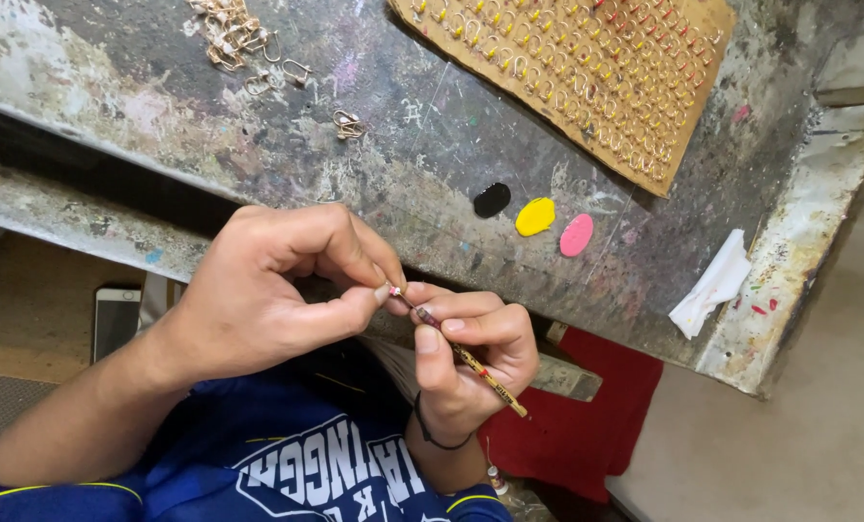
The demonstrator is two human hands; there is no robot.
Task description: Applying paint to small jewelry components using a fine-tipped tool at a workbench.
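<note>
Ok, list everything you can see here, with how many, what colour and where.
Paint-stained grey workbench: one, fills the upper frame.
Brown cardboard sheet of small metal hooks: one, top right; hook tips yellow and red.
Loose unpainted metal hooks: a small heap plus a few strays, top left.
Paint blobs: three on the bench, black, yellow, pink.
White crumpled tissue: one, right bench edge.
Red cloth: one, below the bench.
Phone: one, left floor.
Thin paintbrush: one, in right hand.
Left hand: pinching a tiny piece.
Right hand: holding the brush.
</note>
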